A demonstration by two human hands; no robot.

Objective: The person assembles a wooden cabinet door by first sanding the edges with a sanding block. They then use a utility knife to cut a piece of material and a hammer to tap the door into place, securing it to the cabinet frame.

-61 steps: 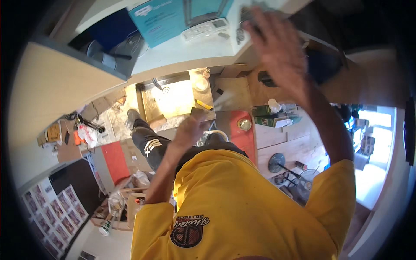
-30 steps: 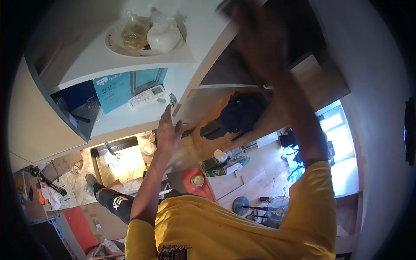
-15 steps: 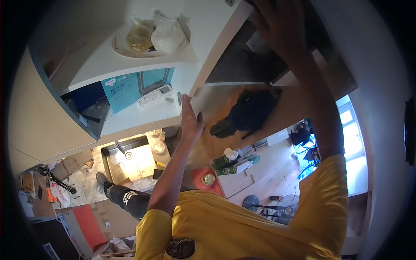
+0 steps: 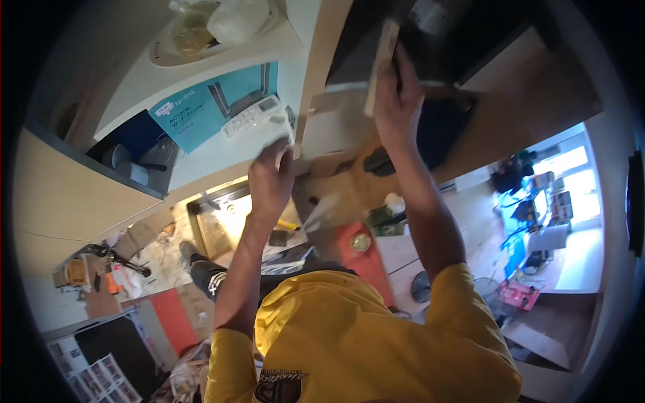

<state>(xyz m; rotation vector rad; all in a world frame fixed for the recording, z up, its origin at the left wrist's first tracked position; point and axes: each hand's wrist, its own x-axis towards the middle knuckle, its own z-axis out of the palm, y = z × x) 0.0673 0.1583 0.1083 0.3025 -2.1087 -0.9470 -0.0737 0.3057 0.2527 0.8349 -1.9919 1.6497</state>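
Observation:
My right hand point(image 4: 398, 101) is raised in front of the dark cabinet opening. It grips a thin, pale wooden strip point(image 4: 384, 60) held nearly upright. Lower and to the left, my left hand point(image 4: 272, 176) has curled fingers at the front edge of the white shelf point(image 4: 208, 161). Whatever its fingers may pinch there is hidden. Just beyond that hand, a white remote control point(image 4: 252, 118) leans on the shelf, against a turquoise router box point(image 4: 191, 111).
Above the box, a plate point(image 4: 158, 57) bears tied plastic bags. A pan point(image 4: 138, 173) stands in the left compartment. Below are a lit sink point(image 4: 201, 232), a red stool-like surface point(image 4: 363, 258) with a round tin, and a dark cloth point(image 4: 437, 138). A bright window point(image 4: 581, 188) is at right.
My right hand has come down and left out of the upper cabinet, now with the wooden strip in view. My left hand has moved slightly down and left, its fingers now curled.

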